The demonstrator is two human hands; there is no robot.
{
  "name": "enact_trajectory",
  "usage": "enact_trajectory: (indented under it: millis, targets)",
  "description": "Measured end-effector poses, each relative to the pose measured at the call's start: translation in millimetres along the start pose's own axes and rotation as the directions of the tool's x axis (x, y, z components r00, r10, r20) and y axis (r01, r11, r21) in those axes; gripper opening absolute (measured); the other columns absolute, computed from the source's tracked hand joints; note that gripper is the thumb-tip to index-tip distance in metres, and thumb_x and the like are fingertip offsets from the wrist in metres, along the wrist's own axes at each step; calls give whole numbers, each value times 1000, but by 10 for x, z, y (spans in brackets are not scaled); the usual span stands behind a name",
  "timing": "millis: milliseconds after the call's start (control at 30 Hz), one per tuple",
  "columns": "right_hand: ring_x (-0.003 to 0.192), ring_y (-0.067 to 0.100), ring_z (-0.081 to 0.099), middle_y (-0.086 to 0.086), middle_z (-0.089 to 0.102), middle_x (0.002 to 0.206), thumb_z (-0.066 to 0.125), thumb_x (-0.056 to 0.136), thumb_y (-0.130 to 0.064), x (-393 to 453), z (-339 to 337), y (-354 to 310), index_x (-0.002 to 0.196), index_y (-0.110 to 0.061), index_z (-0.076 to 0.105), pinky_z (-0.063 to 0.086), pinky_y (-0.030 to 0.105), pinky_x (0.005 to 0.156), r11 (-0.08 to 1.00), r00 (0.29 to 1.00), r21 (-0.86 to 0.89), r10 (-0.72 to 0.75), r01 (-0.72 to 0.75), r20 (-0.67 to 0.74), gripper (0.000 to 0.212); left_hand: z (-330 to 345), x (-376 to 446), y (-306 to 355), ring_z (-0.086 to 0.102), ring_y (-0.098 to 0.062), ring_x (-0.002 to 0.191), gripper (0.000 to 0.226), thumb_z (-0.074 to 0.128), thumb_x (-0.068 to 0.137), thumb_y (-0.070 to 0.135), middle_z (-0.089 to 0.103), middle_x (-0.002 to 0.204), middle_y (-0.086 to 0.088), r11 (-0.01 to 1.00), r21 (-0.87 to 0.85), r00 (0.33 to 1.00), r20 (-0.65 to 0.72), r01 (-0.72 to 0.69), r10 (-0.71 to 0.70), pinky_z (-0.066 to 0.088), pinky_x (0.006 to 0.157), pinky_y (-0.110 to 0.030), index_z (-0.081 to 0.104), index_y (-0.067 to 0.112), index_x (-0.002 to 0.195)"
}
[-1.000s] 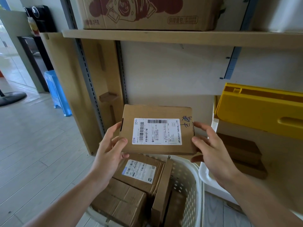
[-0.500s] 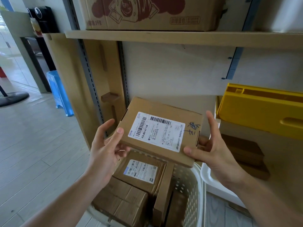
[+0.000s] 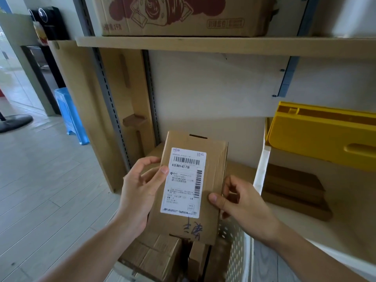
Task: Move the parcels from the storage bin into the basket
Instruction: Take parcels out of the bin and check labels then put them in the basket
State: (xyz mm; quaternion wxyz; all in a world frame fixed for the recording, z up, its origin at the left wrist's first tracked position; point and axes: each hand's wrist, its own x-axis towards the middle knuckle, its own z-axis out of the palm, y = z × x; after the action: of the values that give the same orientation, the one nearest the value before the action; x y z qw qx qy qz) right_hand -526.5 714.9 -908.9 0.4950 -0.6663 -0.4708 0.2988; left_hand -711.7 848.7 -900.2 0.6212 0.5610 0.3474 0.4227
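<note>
I hold a flat brown cardboard parcel [image 3: 213, 180] with a white shipping label, turned upright with its long side vertical, above the basket. My left hand [image 3: 140, 188] grips its left edge, thumb on the label. My right hand [image 3: 242, 204] grips its lower right edge, thumb on the front. Below it stands the white perforated basket [image 3: 238, 247], with several brown parcels [image 3: 154, 255] inside. At the right is the white storage bin [image 3: 261, 169], which contains flat brown parcels [image 3: 295, 190] under a yellow plastic lid [image 3: 317, 135].
A wooden shelf [image 3: 203, 45] above carries a large printed carton [image 3: 183, 15]. The shelving's wooden side panel and metal uprights [image 3: 105, 88] stand at the left. A blue plastic stool [image 3: 71, 115] and a dark fan base [image 3: 14, 123] sit on the tiled floor at far left.
The parcel has been rotated from lying wide to standing tall, label now vertical, and it has come lower toward the basket. Both hands shifted their grip along its edges.
</note>
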Motion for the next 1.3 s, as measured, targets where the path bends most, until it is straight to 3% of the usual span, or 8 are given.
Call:
enact_trajectory:
  millis: [233, 500, 600, 800, 1000, 1100, 1233, 1300]
  targets:
    - [83, 45, 64, 16, 69, 87, 73, 90, -22, 16, -67, -31, 78, -12, 46, 55, 40, 60, 997, 997, 72, 34, -29, -69, 31, 1, 12, -26, 74, -19, 101, 42, 69, 79, 30, 79, 104, 0, 997, 66, 998, 38, -46, 43, 58, 82, -40, 64, 20, 119]
    - [90, 11, 73, 2, 73, 102, 68, 93, -20, -15, -107, -36, 87, -1, 43, 63, 35, 67, 990, 992, 82, 118, -114, -44, 32, 29, -4, -103, 73, -12, 102, 36, 64, 93, 11, 78, 105, 7, 984, 156, 992, 111, -80, 63, 59, 86, -38, 65, 34, 121]
    - [89, 15, 75, 12, 73, 103, 69, 93, -20, -21, -117, -44, 93, 4, 44, 61, 33, 62, 985, 989, 117, 131, -123, -61, 34, 39, -24, -124, 72, -8, 103, 40, 60, 96, 9, 77, 106, 9, 974, 205, 979, 194, -98, 58, 60, 86, -33, 62, 38, 123]
    - [73, 6, 71, -11, 66, 66, 64, 97, -18, -32, -167, -25, 78, -11, 33, 51, 24, 52, 984, 988, 142, 122, -108, -96, 37, 51, -21, -147, 72, -14, 104, 46, 61, 92, 20, 78, 105, 6, 975, 208, 969, 244, -75, 23, 61, 85, -37, 54, 47, 129]
    - [74, 19, 76, 3, 73, 98, 73, 91, -25, -37, -180, 52, 87, -11, 47, 58, 30, 55, 980, 973, -38, 189, -196, -132, 30, 110, -20, -153, 73, -12, 92, 47, 62, 96, 17, 76, 96, 10, 939, 291, 964, 238, -185, 116, 59, 72, -23, 49, 45, 131]
    - [75, 22, 75, 4, 67, 111, 73, 91, -21, -69, -153, 54, 107, -17, 54, 63, 34, 59, 958, 963, -97, 266, -270, -47, 25, 119, -21, -213, 64, -38, 79, 47, 66, 96, 22, 71, 88, -2, 893, 391, 959, 250, -223, 130, 52, 61, -47, 53, 44, 135]
    - [86, 26, 76, 3, 71, 107, 65, 97, -34, -88, -88, 114, 127, -23, 56, 63, 45, 77, 916, 915, -196, 380, -351, 139, 33, 185, 3, -378, 60, -29, 69, 49, 68, 94, 28, 65, 87, -5, 824, 535, 964, 259, -188, 51, 46, 60, -38, 55, 38, 140]
    - [93, 26, 75, -1, 72, 109, 56, 101, -39, -78, -56, 144, 126, -28, 60, 63, 47, 81, 890, 871, -175, 450, -421, 198, 27, 238, 9, -470, 63, -30, 74, 51, 67, 92, 29, 67, 86, -6, 785, 587, 958, 285, -197, 27, 51, 61, -45, 55, 39, 141]
